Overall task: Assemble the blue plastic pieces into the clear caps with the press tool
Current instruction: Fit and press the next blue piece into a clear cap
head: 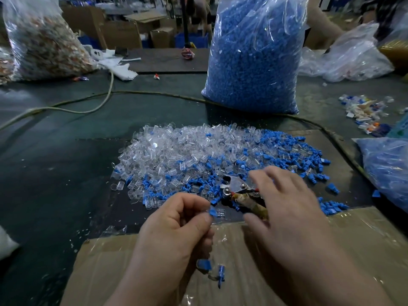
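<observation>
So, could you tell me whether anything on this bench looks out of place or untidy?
Mostly loose stock: clear caps and blue pieces lie mixed in one pile, and a cable snakes across the table.

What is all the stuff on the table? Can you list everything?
clear caps: a big pile, see-through, table middle
blue pieces: many, blue, right of pile
press tool: one, metal, front of pile
blue bag: one, full of blue, behind pile
mixed bag: one, clear with brownish bits, far left
cord: one, pale, across table
cardboard: one, brown, near edge
left hand: pinching a blue piece and cap
right hand: spread over tool handle
</observation>
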`<state>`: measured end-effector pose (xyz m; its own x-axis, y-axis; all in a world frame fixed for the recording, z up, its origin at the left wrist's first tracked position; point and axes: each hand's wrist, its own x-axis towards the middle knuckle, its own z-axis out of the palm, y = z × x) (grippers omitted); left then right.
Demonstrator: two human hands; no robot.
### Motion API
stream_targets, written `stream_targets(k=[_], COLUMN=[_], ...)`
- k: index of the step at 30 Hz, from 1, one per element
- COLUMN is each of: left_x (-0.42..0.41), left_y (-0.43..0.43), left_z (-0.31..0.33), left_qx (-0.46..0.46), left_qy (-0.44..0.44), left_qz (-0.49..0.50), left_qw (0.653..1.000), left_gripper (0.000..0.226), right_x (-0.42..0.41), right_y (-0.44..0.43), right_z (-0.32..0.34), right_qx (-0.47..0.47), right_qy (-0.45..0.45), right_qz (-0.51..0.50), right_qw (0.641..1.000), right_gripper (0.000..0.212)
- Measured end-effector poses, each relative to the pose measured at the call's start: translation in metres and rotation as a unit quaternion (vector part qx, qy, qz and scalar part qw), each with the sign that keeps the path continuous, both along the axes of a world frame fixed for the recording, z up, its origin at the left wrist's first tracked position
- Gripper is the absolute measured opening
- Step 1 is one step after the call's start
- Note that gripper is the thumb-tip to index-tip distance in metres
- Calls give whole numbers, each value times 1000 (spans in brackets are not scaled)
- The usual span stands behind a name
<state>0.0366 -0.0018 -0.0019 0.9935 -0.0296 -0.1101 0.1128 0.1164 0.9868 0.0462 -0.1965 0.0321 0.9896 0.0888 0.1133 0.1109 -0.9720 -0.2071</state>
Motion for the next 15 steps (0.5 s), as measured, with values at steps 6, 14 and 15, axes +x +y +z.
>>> stream_targets(k=[6,14,15], left_x=[6,10,10], left_y=[4,7,8], left_z=[11,10,10], left_qx=[-133,-159,-160], left_qy=[66,81,81], left_qz=[7,-7,-10], left_qw=[989,984,984], left_gripper=[17,15,16], right_x=[8,15,16], right_y=[-22,-21,-18], right_z=[-5,-6,-5], right_qx=[-111,-119,-112], right_qy=[58,44,39], right_qz=[-26,-25,-30], right_qw=[992,992,993], right_gripper=[75,71,69])
